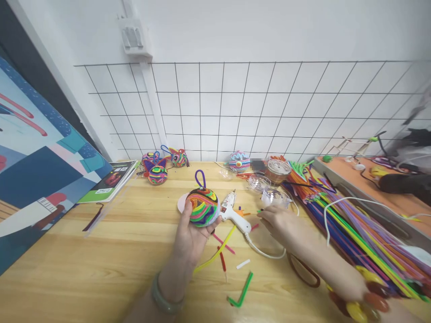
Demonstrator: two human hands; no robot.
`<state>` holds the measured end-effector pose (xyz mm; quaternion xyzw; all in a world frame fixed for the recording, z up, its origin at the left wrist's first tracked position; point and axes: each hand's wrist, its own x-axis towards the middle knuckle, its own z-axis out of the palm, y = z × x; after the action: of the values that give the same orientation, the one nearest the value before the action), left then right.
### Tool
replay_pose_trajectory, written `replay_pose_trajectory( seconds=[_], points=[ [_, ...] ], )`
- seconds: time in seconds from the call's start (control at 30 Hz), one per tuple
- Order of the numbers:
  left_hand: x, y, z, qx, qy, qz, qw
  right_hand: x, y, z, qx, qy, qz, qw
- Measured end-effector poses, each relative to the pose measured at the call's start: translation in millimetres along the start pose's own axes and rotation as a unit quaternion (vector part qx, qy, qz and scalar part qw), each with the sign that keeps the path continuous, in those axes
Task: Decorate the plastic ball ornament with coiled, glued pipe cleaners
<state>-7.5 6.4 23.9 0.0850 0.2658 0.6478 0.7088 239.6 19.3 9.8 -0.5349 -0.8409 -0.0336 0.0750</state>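
In the head view my left hand [193,242] is wrapped round a ball covered with coiled, many-coloured pipe cleaners [204,211]. A purple loop [200,178] stands up from its top. My right hand [278,224] is above the table to the right, fingers drawn together. A small dark green tip shows at its fingertips, too small to name. Just beyond that hand are clear plastic shells [274,197]. Between my hands lies a white hot glue gun [237,217], its nozzle pointing away. Nearer me are a yellow pipe cleaner [217,255] and a bent green piece [243,291].
A thick bundle of pipe cleaners [353,233] covers the right side, a white cord crossing it. Brown handles [305,270] lie below my right forearm. Finished balls [157,175] and a blue-pink ball [239,161] stand near the wall grid. Books [111,181] lie left.
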Motion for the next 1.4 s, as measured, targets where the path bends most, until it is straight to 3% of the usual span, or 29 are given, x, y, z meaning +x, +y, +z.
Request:
replay_pose_trajectory(
  seconds=[0.2,0.4,0.53,0.67,0.83,0.87,0.97,1.03,1.13,1.23,1.4],
  points=[
    [1,1,-0.8,0.008,0.005,0.003,1.000,41,-7,29,0.001,-0.031,-0.005,0.999],
    [1,-1,-0.5,0.015,-0.009,0.001,1.000,43,-11,42,0.015,-0.052,0.002,0.999],
    [1,-3,-1.7,0.013,-0.019,0.004,1.000,38,-4,34,0.017,-0.047,0.056,0.997],
    [1,-7,-4.7,0.022,-0.040,0.020,0.999,29,4,11,0.062,-0.035,0.099,0.993],
    [1,-12,-8.9,0.043,-0.044,0.031,0.998,9,-17,-23,0.191,-0.015,0.075,0.979],
    [1,-14,-9.6,0.049,-0.043,0.032,0.997,5,-25,-27,0.236,-0.010,0.065,0.970],
    [0,-18,-10.3,0.070,-0.049,0.037,0.996,-2,-50,-36,0.469,0.020,0.045,0.882],
    [-1,-20,-9.2,0.075,-0.056,0.042,0.995,-3,-64,-38,0.533,0.037,0.045,0.844],
    [-5,-21,-5.7,0.068,-0.057,0.048,0.995,2,-79,-39,0.571,0.052,0.047,0.818],
    [-7,-20,-2.6,0.056,-0.060,0.049,0.995,8,-89,-41,0.552,0.067,0.049,0.830],
    [-7,-19,-1.5,0.047,-0.075,0.060,0.994,13,-96,-45,0.472,0.145,0.034,0.869]
  ],
)
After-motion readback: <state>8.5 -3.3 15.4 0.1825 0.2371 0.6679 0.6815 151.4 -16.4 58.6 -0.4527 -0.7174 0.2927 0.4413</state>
